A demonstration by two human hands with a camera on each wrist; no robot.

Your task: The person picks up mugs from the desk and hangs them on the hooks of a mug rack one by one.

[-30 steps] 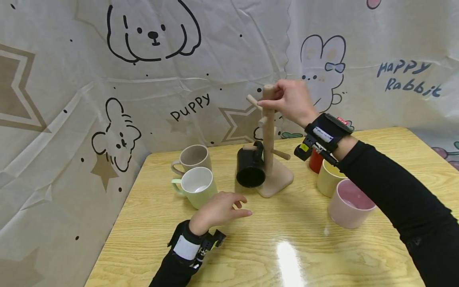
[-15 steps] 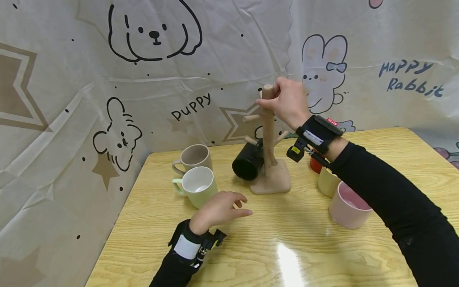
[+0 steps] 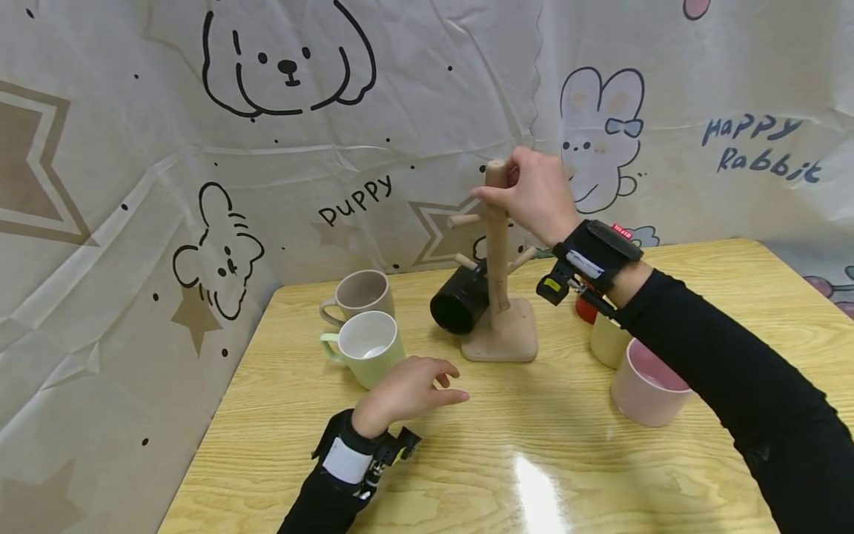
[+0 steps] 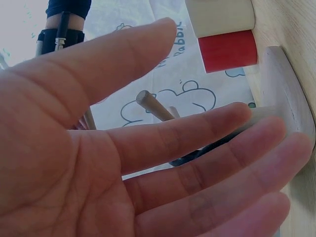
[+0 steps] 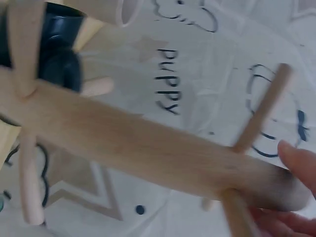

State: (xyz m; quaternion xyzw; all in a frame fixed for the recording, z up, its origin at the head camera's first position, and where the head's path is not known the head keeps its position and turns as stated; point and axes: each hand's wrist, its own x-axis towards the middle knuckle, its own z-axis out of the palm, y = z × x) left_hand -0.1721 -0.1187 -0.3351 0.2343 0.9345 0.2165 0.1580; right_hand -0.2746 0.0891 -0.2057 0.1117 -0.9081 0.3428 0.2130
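My right hand (image 3: 539, 194) grips the top of the wooden mug tree (image 3: 497, 259), thumb on one side and fingers round the other. In the right wrist view the thumb and fingers pinch the end of the post (image 5: 148, 150), just past two pegs. A black mug (image 3: 460, 300) hangs by its handle from a lower peg on the left, its mouth tilted down toward me. My left hand (image 3: 410, 393) hovers low in front of the light green mug (image 3: 370, 347), holding nothing. Its fingers are straight and the thumb spread in the left wrist view.
Behind the green mug stands a taupe mug (image 3: 363, 293). On the right, a pink mug (image 3: 650, 386), a yellow mug (image 3: 608, 340) and a red mug (image 3: 586, 308) stand in a row, partly behind my right forearm. A printed cloth (image 3: 400, 89) hangs behind the wooden table (image 3: 267, 445).
The mug tree has turned about its post under my right hand, its base now squared toward me. The black mug has swung slightly left and back. My left hand has stayed still.
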